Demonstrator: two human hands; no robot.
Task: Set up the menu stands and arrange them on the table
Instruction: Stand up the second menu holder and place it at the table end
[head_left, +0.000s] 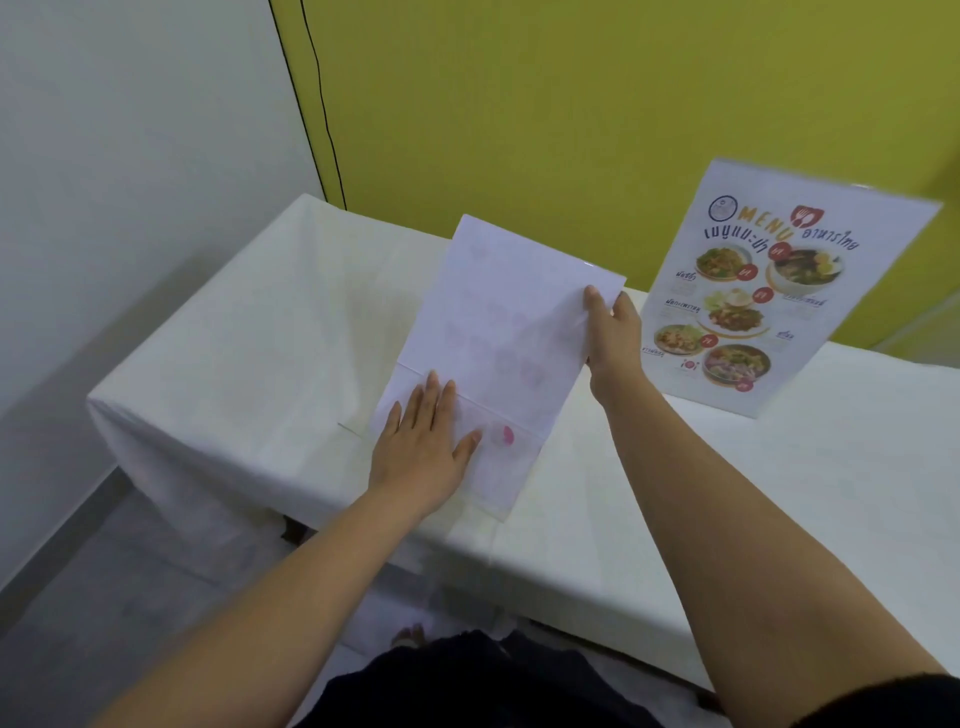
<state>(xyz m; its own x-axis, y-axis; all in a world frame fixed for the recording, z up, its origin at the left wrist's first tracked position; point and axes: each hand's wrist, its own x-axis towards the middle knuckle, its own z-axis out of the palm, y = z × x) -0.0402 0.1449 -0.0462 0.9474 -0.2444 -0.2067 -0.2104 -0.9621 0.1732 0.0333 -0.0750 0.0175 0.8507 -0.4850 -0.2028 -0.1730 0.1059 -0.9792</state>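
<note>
A menu sheet (511, 322) is being handled over a table covered in a white cloth (249, 332). The sheet is seen from its blank back (faint print shows through, plus a pink blotch near the bottom edge). The left hand (423, 441) is laid flat, fingers spread, on the sheet's lower part, where a clear acrylic stand (483, 467) lies underneath. The sheet's right edge is pinched by the right hand (615, 332), thumb on the near face. Off to the right, a finished menu stand (779, 291) is set upright on the cloth, food photos facing the camera. A yellow wall (571, 104) is seen behind.
</note>
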